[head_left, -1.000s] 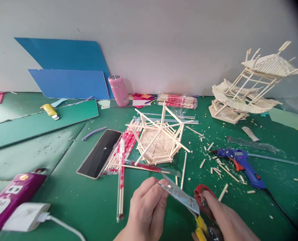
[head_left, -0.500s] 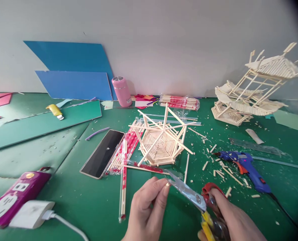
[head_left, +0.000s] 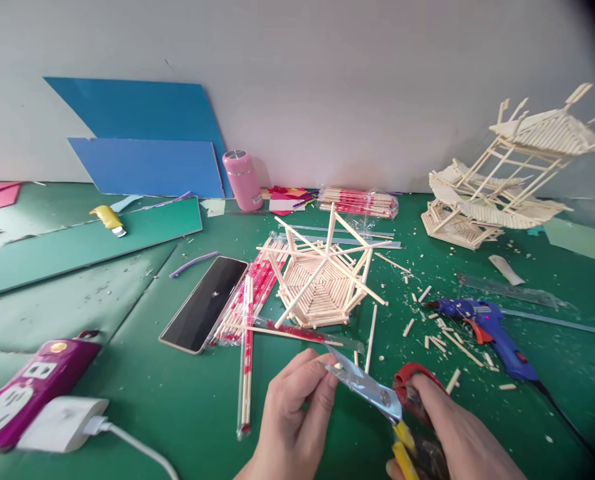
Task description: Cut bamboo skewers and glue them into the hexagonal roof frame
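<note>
My left hand [head_left: 297, 407] is closed in a pinch on a short wooden stick [head_left: 338, 366]; only its pale tip shows past the fingertips. In my right hand [head_left: 457, 427] is a pair of scissors [head_left: 370, 392] with red and yellow handles. The scissors' blades are parted a little, at the stick's tip and close to my left fingertips. Beyond my hands stands a stick frame [head_left: 322, 280] with a web-patterned base and sticks crossing over its top. A wrapped bundle of sticks [head_left: 257, 280] lies to its left, with red-marked packets in front.
A blue hot glue gun [head_left: 492, 333] lies on the right among stick offcuts. Behind it stands a tiered stick pavilion [head_left: 507, 180]. A phone [head_left: 205, 303], purple power strip [head_left: 37, 393] with white charger, pink bottle [head_left: 242, 180] and yellow cutter [head_left: 109, 220] are on the left.
My right hand has brought the scissors slightly left, so the blades now reach the tip of the stick. My left hand keeps its pinch almost in place.
</note>
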Tool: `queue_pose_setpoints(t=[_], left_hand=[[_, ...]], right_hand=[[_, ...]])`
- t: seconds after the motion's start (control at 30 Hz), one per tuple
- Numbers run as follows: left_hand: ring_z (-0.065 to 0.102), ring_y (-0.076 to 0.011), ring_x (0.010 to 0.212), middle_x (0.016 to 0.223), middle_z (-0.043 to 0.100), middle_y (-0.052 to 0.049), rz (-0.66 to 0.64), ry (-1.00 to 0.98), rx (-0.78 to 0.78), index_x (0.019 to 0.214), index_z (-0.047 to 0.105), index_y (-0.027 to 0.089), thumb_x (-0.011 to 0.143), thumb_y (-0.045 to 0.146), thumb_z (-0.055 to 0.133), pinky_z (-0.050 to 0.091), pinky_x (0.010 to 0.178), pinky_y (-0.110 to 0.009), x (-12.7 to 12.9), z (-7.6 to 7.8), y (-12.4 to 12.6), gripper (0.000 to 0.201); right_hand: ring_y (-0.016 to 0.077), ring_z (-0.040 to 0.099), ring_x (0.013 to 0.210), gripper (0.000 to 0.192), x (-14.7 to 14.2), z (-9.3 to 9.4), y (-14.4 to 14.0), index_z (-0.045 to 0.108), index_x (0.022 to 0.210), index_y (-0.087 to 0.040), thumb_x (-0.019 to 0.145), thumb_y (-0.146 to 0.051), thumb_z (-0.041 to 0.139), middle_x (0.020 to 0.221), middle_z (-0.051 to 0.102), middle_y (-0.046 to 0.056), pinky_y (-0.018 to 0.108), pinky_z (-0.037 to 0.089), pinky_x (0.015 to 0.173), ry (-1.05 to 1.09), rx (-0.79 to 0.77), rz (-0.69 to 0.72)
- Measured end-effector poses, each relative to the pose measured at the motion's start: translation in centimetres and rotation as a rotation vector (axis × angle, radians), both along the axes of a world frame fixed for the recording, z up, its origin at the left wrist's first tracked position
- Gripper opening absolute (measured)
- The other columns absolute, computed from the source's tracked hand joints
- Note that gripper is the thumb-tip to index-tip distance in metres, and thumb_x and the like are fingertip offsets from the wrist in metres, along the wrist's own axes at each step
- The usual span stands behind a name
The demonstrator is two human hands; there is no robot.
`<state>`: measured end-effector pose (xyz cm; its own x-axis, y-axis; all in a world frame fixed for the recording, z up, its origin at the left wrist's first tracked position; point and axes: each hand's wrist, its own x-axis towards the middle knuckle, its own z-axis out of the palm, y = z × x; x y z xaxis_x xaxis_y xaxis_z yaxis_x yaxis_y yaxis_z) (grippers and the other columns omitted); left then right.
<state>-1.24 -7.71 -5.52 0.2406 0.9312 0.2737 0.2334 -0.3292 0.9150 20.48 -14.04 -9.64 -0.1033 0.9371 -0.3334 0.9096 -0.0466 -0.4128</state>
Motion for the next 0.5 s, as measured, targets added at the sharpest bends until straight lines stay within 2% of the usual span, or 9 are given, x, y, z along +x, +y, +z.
queue_pose_setpoints(t=[0.17, 0.33, 0.5], left_hand=[[0.039, -0.0091, 0.055, 0.062, 0.039, 0.003, -0.013, 0.023, 0.027, 0.073, 0.053, 0.016, 0.085, 0.005, 0.045, 0.032, 0.049, -0.018, -0.14, 0.07, 0.09, 0.019], [0.037, -0.0086, 0.053, 0.061, 0.036, 0.004, -0.003, 0.020, 0.054, 0.072, 0.052, 0.016, 0.085, 0.005, 0.044, 0.030, 0.047, -0.018, -0.17, 0.00, 0.12, 0.019], [0.038, -0.0097, 0.053, 0.060, 0.036, 0.003, 0.015, 0.023, 0.039, 0.071, 0.052, 0.017, 0.085, 0.006, 0.045, 0.030, 0.047, -0.019, -0.08, 0.09, 0.13, 0.019]], right_hand=[[0.0351, 0.055, 0.106, 0.080, -0.08, -0.21, -0.09, 0.037, 0.131, -0.004, 0.068, -0.048, 0.058, 0.120, 0.056, 0.022, 0.041, 0.052, 0.082, 0.019, 0.026, 0.015], [0.0332, 0.058, 0.103, 0.076, -0.06, -0.27, 0.01, 0.037, 0.132, -0.009, 0.067, -0.043, 0.058, 0.118, 0.058, 0.018, 0.039, 0.053, 0.078, 0.037, 0.020, -0.010], [0.0338, 0.056, 0.106, 0.080, -0.39, -0.16, -0.03, 0.038, 0.132, -0.007, 0.066, -0.047, 0.058, 0.121, 0.056, 0.019, 0.039, 0.052, 0.081, 0.032, 0.009, -0.018]])
